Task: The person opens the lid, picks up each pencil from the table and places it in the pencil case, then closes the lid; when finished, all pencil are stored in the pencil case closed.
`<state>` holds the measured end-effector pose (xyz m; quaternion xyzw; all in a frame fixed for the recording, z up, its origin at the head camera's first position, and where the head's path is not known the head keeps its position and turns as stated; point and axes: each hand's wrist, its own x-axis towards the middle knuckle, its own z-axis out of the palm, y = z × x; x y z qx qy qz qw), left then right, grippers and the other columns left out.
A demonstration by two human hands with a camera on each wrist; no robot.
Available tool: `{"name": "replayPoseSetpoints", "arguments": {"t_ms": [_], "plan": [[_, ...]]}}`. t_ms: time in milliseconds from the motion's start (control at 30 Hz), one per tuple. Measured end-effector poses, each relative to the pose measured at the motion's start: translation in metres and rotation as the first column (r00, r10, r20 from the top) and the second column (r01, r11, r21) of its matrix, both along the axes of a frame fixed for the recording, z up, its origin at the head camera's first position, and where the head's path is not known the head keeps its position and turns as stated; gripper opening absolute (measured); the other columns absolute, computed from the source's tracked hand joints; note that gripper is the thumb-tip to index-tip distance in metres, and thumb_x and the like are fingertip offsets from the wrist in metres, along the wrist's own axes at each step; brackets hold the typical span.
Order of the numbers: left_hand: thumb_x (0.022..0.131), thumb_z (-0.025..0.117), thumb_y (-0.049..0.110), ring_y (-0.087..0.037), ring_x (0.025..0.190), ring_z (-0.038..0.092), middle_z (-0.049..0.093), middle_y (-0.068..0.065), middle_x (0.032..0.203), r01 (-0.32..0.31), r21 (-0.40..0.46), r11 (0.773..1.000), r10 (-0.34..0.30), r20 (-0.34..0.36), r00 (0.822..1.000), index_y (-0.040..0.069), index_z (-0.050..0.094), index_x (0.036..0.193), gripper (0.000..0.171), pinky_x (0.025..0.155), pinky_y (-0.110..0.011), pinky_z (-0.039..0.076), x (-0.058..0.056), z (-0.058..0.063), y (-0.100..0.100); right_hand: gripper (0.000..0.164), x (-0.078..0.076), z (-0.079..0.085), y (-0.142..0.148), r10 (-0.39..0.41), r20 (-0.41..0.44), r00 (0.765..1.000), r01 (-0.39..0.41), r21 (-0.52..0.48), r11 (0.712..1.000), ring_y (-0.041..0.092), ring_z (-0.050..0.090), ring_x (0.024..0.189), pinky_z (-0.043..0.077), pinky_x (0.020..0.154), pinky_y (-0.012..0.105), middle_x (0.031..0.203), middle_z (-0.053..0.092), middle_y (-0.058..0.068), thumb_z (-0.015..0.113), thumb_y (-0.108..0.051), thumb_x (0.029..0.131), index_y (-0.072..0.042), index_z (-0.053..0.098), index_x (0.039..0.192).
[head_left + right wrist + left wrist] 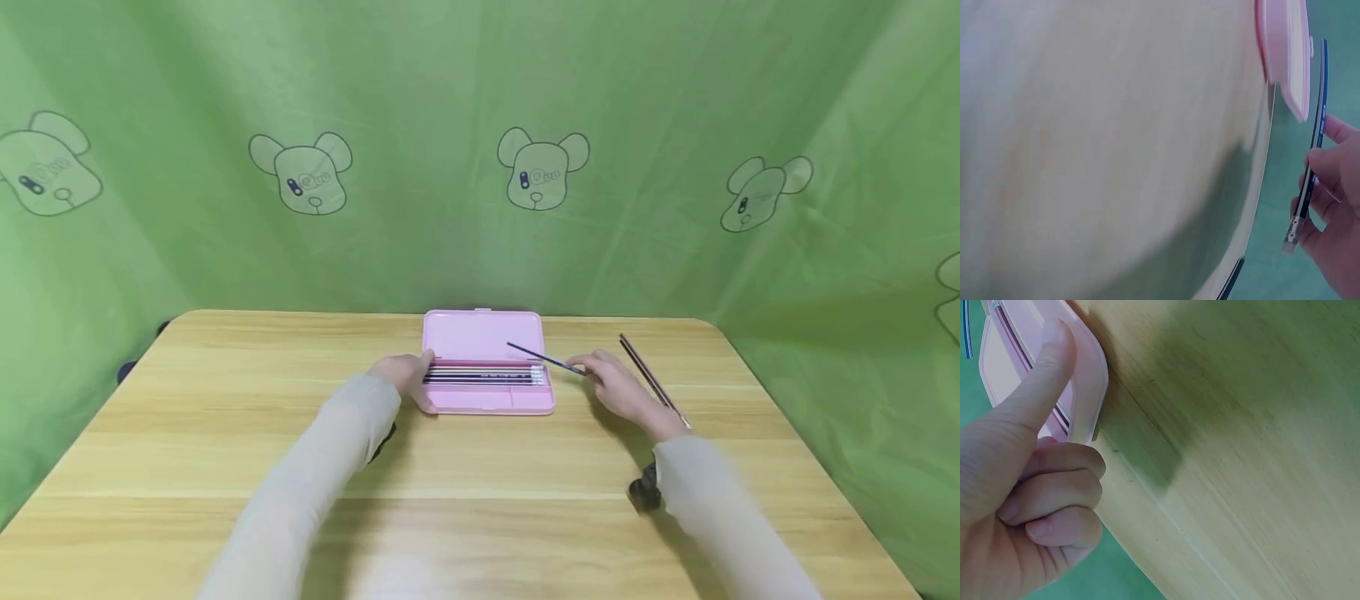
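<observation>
A pink pencil case lies opened flat on the table, its lid toward the curtain. Several striped pencils lie side by side in its long compartment, eraser ends to the right. My left hand grips the case's left end. In the left wrist view the thumb stretches over the tray while the other fingers curl at its edge. To the right of the case, my right hand pinches a dark blue pencil between thumb and fingers. The pencil is raised, its white eraser end toward the palm and its other end over the lid.
Two more pencils lie together on the wooden table, beyond the right hand near the right edge. A green curtain with bear-head prints hangs behind the table and along both sides.
</observation>
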<state>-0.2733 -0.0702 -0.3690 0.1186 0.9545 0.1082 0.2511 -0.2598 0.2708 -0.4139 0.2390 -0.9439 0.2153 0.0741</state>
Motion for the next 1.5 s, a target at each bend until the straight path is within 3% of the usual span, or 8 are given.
{"name": "replayPoseSetpoints", "arguments": {"t_ms": [167,333,533,700,1133,1500], "plan": [[0.067,0.076,0.044,-0.029,0.131,0.034,0.035,-0.014,0.143,-0.012,-0.007,1.0,0.012,0.03,0.999,0.014,0.017,0.146,0.102,0.108,-0.041,0.029,-0.001,-0.001,-0.001,0.04,-0.007,0.002,-0.024,0.065,0.041,0.997,-0.065,0.002,0.998,0.026,0.052,0.083,0.046,0.082,0.047,0.084,0.056,0.011,0.049,0.014,0.078,-0.002,0.062,0.112],[0.066,0.076,0.045,-0.03,0.13,0.035,0.036,-0.015,0.143,-0.021,-0.014,1.0,0.022,0.027,0.999,0.015,0.018,0.145,0.103,0.107,-0.042,0.03,-0.003,-0.002,-0.003,0.041,-0.013,0.005,-0.051,0.119,0.076,0.99,-0.121,0.028,0.992,0.03,0.054,0.093,0.044,0.09,0.049,0.095,0.059,0.014,0.05,0.012,0.078,-0.004,0.062,0.114],[0.066,0.076,0.046,-0.03,0.128,0.038,0.039,-0.015,0.14,-0.013,-0.01,1.0,0.013,0.017,1.0,0.014,0.023,0.143,0.1,0.106,-0.042,0.032,-0.003,-0.005,-0.005,0.049,-0.017,0.006,-0.085,0.171,0.109,0.979,-0.182,0.096,0.979,0.023,0.052,0.085,0.047,0.084,0.041,0.088,0.055,0.01,0.05,0.015,0.072,-0.006,0.062,0.115],[0.065,0.077,0.046,-0.03,0.128,0.038,0.039,-0.014,0.141,-0.033,-0.007,0.999,0.033,0.026,0.999,0.015,0.024,0.142,0.098,0.106,-0.043,0.032,-0.001,-0.004,-0.003,0.043,-0.019,0.001,-0.103,0.2,0.096,0.975,-0.212,0.128,0.969,0.021,0.052,0.083,0.047,0.081,0.038,0.086,0.055,0.008,0.049,0.013,0.077,-0.007,0.064,0.112],[0.065,0.076,0.047,-0.029,0.13,0.034,0.035,-0.013,0.144,-0.054,-0.01,0.998,0.055,0.046,0.997,0.019,0.018,0.145,0.102,0.107,-0.043,0.03,-0.002,-0.002,-0.002,0.035,-0.025,-0.004,-0.107,0.193,0.088,0.977,-0.203,0.112,0.973,0.021,0.053,0.081,0.048,0.078,0.037,0.084,0.056,0.007,0.05,0.009,0.082,-0.007,0.067,0.107],[0.065,0.078,0.042,-0.03,0.126,0.04,0.043,-0.014,0.137,-0.015,0.014,1.0,0.015,0.006,1.0,0.014,0.029,0.137,0.091,0.104,-0.041,0.034,-0.002,-0.001,-0.002,0.034,-0.028,-0.007,-0.104,0.196,0.129,0.972,-0.206,0.065,0.976,0.019,0.051,0.077,0.047,0.074,0.033,0.081,0.055,0.007,0.047,0.01,0.082,-0.004,0.068,0.105]]}}
